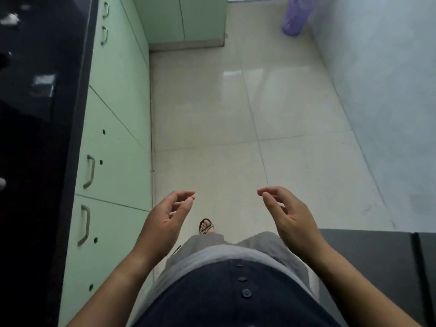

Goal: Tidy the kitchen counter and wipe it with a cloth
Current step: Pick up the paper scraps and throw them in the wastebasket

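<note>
Left hand (165, 215) and right hand (287, 213) are both up in front of my waist, palms turned toward each other, fingers loosely curled, holding nothing at all. They hang over the pale glossy floor tiles (236, 114), well apart from everything. I read that as a ready pose: with nothing to set down first, either hand can go for whatever needs shifting.

Over on my left runs the black polished stone tabletop (35, 138), the thing I'm meant to tidy and wipe. Only its near strip shows, along the edge of view. Bits sit on it: a crumpled white scrap (10, 18) at the far end, and a pale squarish patch (43, 84) closer in, which could be a wrapper or just a reflection, I can't tell. Below it are the mint-green cabinet fronts (113, 128) with curved handles, all closed.

No cloth anywhere in view, not in either hand, not on the strip of tabletop I can see. So my guess is that wiping hasn't begun and the loose bits come first, since a cloth would only push them around.

Far ahead by the wall stands a purple slotted plastic bin (297, 16), well apart from the tabletop, handy if those scraps are rubbish. One sandalled foot (207, 226) pokes out below my grey hem, pointing along the cabinets. I'm facing down the aisle, so I'd need to turn left before either hand can reach.
</note>
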Tool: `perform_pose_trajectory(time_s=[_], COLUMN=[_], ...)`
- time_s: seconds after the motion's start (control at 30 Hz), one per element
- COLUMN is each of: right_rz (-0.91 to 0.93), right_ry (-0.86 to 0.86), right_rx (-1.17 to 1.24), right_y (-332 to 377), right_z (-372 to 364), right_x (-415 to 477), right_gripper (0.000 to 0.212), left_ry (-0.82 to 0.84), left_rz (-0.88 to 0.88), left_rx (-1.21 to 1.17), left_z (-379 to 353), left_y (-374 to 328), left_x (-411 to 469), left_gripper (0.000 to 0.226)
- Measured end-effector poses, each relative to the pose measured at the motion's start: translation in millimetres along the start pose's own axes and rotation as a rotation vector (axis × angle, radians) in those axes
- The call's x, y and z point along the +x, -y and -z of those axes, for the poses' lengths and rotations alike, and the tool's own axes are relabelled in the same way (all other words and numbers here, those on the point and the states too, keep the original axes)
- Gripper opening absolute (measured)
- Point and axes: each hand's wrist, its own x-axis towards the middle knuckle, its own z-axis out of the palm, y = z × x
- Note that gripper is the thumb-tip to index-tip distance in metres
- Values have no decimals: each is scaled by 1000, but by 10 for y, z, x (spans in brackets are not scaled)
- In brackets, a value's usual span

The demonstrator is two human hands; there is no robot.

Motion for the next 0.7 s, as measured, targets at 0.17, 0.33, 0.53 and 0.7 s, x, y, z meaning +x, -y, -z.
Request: perform_pose_trajectory(time_s=[0.17,0.33,0.53,0.7], right_rz=[31,38,107,230], right_ry=[-5,15,84,198], right_rx=[0,5,-59,-192], right_y=[267,412,862,1396], right_z=[46,84,410,636], right_x=[794,1711,3330,4505], right_gripper=[26,22,22,38], left_ry=[18,15,-82,-205], left_rz=[-38,-21,-39,-59], left_rx=[18,80,94,18], left_z=[188,341,474,618], left_y=[-381,-568,-1145,-1750], left_x=[785,1595,2938,3851], left_gripper=[27,23,12,20])
